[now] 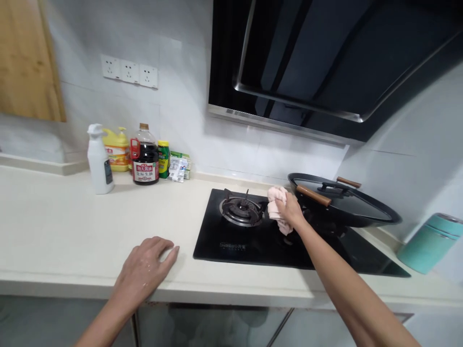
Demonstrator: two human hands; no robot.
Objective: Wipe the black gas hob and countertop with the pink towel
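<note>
My right hand (290,210) is closed around a crumpled pale pink cloth (277,202), pressed against the black glass gas stove (249,250) between its two burners. Just left of the cloth is the bare left burner (242,209) with its pan support. A large black wok (376,219) with a lid and wooden handles sits over the right burner, close to my right hand. My left hand (146,262) rests on the counter's front part, left of the stove. It holds nothing; the fingers are loosely bent, the thumb stands apart, and water drops show on its back.
Along the wall stand a white spray bottle (98,161), a yellow pump bottle (117,152), a soy sauce bottle (145,159), a green bottle (164,159) and packets (178,167). A range hood (289,62) overhangs the stove. A turquoise canister (430,243) is at the right.
</note>
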